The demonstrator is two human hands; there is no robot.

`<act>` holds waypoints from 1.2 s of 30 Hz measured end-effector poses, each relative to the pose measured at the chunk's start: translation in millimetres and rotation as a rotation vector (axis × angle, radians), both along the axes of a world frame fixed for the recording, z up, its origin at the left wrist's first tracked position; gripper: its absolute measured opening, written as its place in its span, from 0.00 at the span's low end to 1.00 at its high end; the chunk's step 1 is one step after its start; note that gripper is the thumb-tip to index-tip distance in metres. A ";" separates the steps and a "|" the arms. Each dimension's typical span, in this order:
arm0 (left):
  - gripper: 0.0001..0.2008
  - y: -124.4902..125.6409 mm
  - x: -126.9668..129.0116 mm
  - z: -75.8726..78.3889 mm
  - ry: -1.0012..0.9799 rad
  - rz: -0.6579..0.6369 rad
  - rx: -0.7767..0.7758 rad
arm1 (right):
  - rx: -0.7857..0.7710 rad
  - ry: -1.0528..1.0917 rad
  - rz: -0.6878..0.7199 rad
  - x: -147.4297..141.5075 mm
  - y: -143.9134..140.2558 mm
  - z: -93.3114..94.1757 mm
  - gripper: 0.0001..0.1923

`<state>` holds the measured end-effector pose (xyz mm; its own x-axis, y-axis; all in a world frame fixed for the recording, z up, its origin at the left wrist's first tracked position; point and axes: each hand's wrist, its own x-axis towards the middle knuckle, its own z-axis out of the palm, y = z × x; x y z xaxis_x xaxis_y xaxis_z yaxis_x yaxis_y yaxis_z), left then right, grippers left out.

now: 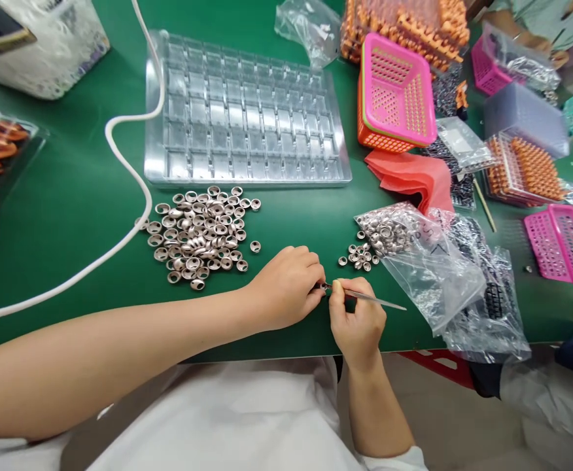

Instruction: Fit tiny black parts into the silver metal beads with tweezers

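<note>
My left hand (289, 288) is closed, its fingertips pinching a small metal piece (322, 286) that is mostly hidden. Close beside it, my right hand (358, 317) grips slim silver tweezers (372, 299); their tip meets the small piece, and the tapered back end points right. Left of my hands lies a pile of round silver metal cups with holes (201, 239). A smaller cluster of the same cups (360, 256) lies beyond my right hand, at the mouth of a clear plastic bag (414, 268) holding more of them.
Behind the pile lies a clear compartment tray (247, 121). A white cable (120, 147) curves across the green table (70, 242). Stacked pink baskets (397, 91), red cloth (414, 176) and trays of orange parts (526, 170) stand right. Another person's hand (536, 42) shows at upper right.
</note>
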<state>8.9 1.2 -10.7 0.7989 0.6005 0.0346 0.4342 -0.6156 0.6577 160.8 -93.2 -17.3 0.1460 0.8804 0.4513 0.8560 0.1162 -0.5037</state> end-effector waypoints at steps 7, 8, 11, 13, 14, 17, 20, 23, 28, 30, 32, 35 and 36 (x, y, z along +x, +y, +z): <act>0.02 2.2 1.0 0.8 0.037 -0.004 -0.046 | 0.030 0.537 -0.294 10.8 -20.9 -1.6 0.04; 0.02 2.5 0.9 1.2 0.043 -0.005 -0.052 | 0.038 0.564 -0.311 12.5 -24.4 -2.2 0.05; 0.02 3.0 0.1 1.8 0.052 -0.006 -0.062 | 0.017 0.586 -0.344 17.1 -33.3 -5.6 0.06; 0.03 3.1 -0.1 1.8 0.053 -0.007 -0.065 | -0.006 0.589 -0.362 18.9 -37.0 -9.1 0.06; 0.03 3.1 0.0 1.9 0.053 -0.008 -0.067 | -0.012 0.591 -0.366 19.4 -38.2 -11.0 0.06; 0.03 2.7 0.3 4.5 0.058 -0.010 -0.065 | -0.008 0.604 -0.349 19.9 -39.3 -16.1 0.06; 0.04 5.0 -2.5 12.2 0.146 -0.040 -0.025 | 0.003 0.607 -0.314 20.5 -39.0 -18.5 0.04; 0.05 15.2 -12.5 23.9 0.303 -0.073 0.046 | 0.025 0.608 -0.304 22.3 -39.2 -19.8 0.04; 0.07 41.6 -41.2 49.2 0.465 -0.038 0.140 | -0.012 0.588 -0.268 25.6 -40.7 -23.0 0.05; 0.07 45.1 -50.2 57.7 0.490 -0.009 0.170 | -0.018 0.586 -0.253 26.2 -41.6 -23.4 0.05; 0.09 40.9 -54.6 60.5 0.449 0.020 0.205 | -0.022 0.576 -0.244 26.6 -42.5 -23.3 0.05; 0.14 23.4 -53.1 49.6 0.242 -0.062 0.218 | -0.029 0.539 -0.241 27.6 -43.6 -23.6 0.06; 0.14 16.9 -51.1 42.2 0.186 -0.114 0.246 | -0.033 0.528 -0.236 28.1 -43.9 -24.2 0.06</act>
<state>-42.2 18.1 31.5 0.8667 0.4987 0.0149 0.4521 -0.7976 0.3994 188.8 -137.2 -41.5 0.5379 0.8091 0.2367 0.4885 -0.0703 -0.8697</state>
